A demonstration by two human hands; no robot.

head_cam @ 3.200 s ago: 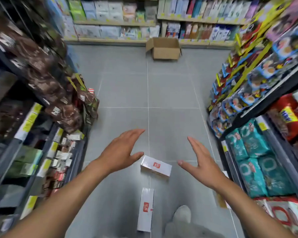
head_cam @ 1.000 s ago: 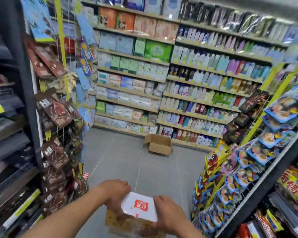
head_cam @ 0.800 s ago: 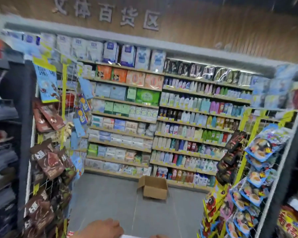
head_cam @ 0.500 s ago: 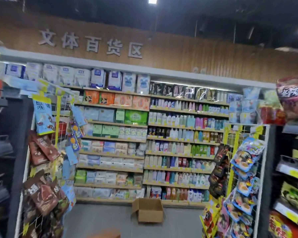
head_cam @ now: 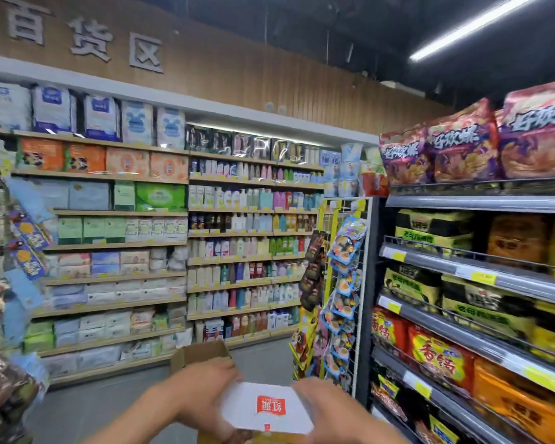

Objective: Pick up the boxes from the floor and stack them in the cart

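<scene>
White flat carton with a red square label: held low before the person, off the floor, lying on a yellow-brown pack part-hidden beneath; left hand grips its left end, right hand its right end; fingers closed over the edges, probably to keep the pile level in carrying; open brown cardboard box on grey floor beyond; cart not in view.

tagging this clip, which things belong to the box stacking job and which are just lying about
Job: white box with a red logo, held between the left hand and the right hand. No cart in view.
Just there: open cardboard box on the floor, snack packs on wire rack, noodle bags on right shelves, bottles on back shelves.
</scene>
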